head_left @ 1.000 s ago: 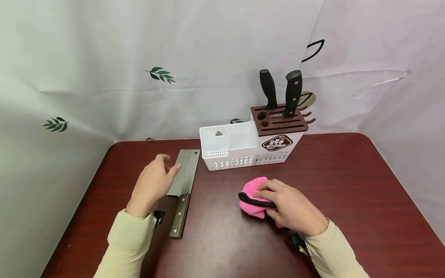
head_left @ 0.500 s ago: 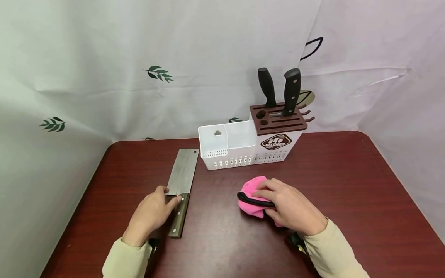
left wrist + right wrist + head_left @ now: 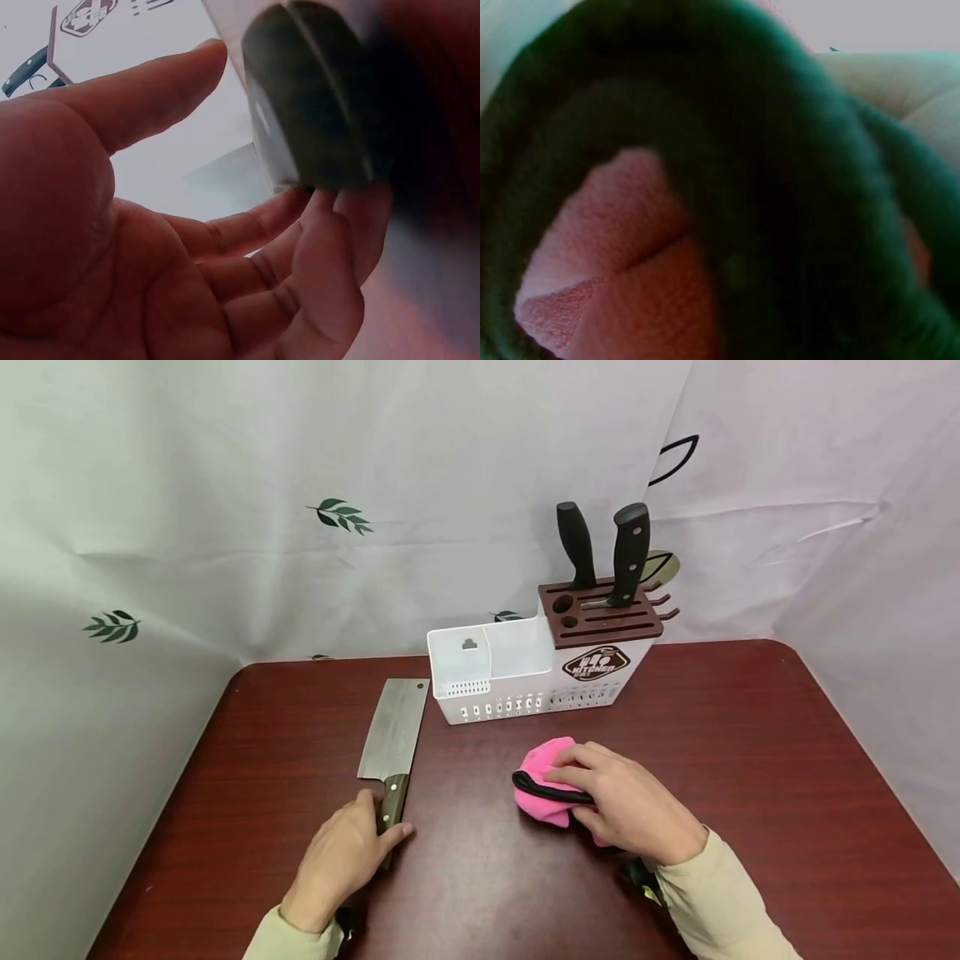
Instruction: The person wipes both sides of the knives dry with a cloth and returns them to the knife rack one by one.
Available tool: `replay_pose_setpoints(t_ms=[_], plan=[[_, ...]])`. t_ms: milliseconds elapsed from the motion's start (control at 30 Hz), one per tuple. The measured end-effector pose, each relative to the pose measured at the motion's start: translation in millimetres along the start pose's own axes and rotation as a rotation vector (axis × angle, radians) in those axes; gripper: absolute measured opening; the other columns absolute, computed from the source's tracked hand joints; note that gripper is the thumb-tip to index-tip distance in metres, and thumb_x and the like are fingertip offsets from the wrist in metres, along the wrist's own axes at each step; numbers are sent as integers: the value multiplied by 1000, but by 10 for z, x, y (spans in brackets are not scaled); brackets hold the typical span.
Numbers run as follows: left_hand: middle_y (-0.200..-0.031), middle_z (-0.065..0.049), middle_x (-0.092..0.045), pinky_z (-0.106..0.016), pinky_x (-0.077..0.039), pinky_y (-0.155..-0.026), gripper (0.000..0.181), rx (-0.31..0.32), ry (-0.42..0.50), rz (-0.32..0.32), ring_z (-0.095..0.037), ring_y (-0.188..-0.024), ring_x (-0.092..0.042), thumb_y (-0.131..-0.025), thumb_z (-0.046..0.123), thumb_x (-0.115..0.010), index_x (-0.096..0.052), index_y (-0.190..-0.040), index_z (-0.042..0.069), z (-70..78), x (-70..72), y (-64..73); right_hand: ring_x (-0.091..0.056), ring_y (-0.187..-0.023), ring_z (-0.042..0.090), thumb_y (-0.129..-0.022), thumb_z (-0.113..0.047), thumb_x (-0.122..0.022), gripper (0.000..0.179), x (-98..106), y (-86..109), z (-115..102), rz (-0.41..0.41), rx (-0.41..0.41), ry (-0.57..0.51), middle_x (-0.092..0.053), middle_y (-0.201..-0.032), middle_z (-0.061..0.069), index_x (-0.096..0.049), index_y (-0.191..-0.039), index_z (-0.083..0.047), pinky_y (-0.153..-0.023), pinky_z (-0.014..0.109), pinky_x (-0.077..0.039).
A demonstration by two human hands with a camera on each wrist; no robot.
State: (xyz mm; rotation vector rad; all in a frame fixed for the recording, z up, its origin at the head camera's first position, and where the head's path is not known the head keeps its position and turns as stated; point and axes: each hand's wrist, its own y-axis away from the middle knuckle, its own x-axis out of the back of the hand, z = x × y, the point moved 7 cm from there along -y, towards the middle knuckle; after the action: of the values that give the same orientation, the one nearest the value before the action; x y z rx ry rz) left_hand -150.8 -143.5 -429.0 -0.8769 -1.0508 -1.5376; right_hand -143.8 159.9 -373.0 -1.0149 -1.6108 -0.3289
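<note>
A cleaver (image 3: 393, 727) lies on the table at the left, its broad blade toward the back and its riveted wooden handle (image 3: 394, 797) toward the front. My left hand (image 3: 341, 856) reaches over that handle, thumb on its right side and fingers on its left. In the left wrist view the fingertips (image 3: 352, 217) are right at the handle (image 3: 307, 97), while the thumb stands apart from it. My right hand (image 3: 630, 802) grips a bunched pink cloth (image 3: 543, 806) with black edging on the table. The right wrist view is filled by the cloth's pink folds (image 3: 645, 285) and dark edging.
At the back stands a white kitchen rack (image 3: 491, 693) with open compartments and a brown slotted top (image 3: 600, 627). Two black-handled knives (image 3: 632, 552) stand upright in the slots. A white curtain (image 3: 450, 485) with leaf prints hangs behind the table (image 3: 750, 752).
My left hand has come down from above the cleaver's blade and back toward me to its handle. The right hand has stayed on the cloth; the cleaver has not moved.
</note>
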Motion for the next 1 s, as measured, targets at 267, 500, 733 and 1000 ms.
replay_pose_setpoints(t_ms=[267, 500, 733, 1000], plan=[[-80, -9, -59, -50, -50, -67, 55, 8, -1, -5, -26, -71, -60, -83, 27, -82, -55, -116, -7, 8, -43, -30, -59, -105, 11, -71, -3, -76, 38, 16, 3, 1, 9, 1, 5, -63, -112, -6, -76, -108, -15, -87, 33, -52], [-70, -6, -51, -43, -44, -57, 30, 18, 35, -20, -22, -61, -50, -80, 21, -74, -54, -90, 1, -13, -39, -56, -59, -105, 11, -71, -3, -77, 38, 27, 4, 6, 11, 2, 12, -63, -112, -5, -76, -108, -15, -87, 33, -53], [-61, -1, -49, -34, -37, -51, 17, 55, 160, 11, -17, -55, -44, -78, 21, -69, -55, -80, 11, -30, -21, -56, -59, -106, 11, -71, -3, -77, 39, 45, 6, 16, 8, -4, 15, -63, -112, -6, -76, -109, -14, -88, 32, -52], [-63, 2, -52, -32, -40, -55, 24, 95, 243, 79, -16, -59, -47, -77, 21, -70, -67, -97, 9, -78, 43, -26, -59, -107, 11, -71, -4, -78, 39, 57, 10, 18, 16, -2, 19, -63, -112, -6, -76, -109, -15, -89, 32, -52]])
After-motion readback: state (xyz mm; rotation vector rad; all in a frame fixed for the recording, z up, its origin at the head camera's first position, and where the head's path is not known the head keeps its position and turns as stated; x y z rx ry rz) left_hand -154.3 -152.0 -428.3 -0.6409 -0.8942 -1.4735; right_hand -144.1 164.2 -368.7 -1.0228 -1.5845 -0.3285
